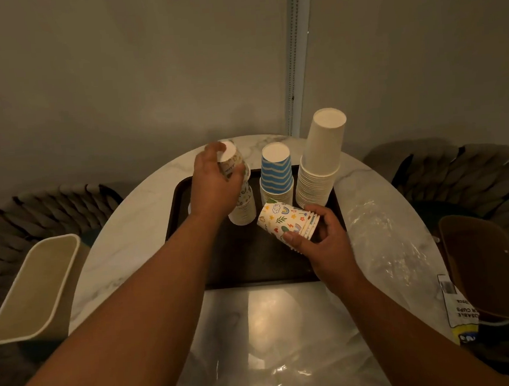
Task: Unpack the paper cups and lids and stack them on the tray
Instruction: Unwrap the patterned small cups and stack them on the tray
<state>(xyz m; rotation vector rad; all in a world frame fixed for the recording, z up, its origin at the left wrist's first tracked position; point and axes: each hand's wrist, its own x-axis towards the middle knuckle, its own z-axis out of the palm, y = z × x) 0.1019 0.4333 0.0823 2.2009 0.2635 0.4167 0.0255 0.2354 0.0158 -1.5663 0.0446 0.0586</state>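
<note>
A round marble-patterned table (134,219) fills the middle of the view, with a scalloped dark chair (32,214) at each side, two in all. On the table's far half lies one dark rectangular tray (184,203). Two open bins flank the table: a beige bin (34,286) at the left and a brown bin (487,267) at the right.

Clear plastic wrapping (380,244) lies crumpled over the near and right parts of the table. At its right edge a printed package label (458,308) shows upside down; "CUPS" can be read, with part of a word ending "SABLE", plus a barcode.

Three stacks of upturned cups stand on the tray. The plain white stack (320,164) at the right is tallest. The blue-and-white wavy striped stack (276,176) stands in the middle. The doodle-print stack (243,205) is at the left, partly hidden.

The left hand (216,183) has its grip closed around the top cup of that left stack, fingers curled over the cup's base. The right hand (326,242) grips a short nested bundle of doodle cups (285,220), printed with rainbows, stars and leaves, held tilted on its side above the tray, with thumb and fingers wrapped round the rim end; the exact number in it cannot be counted.
</note>
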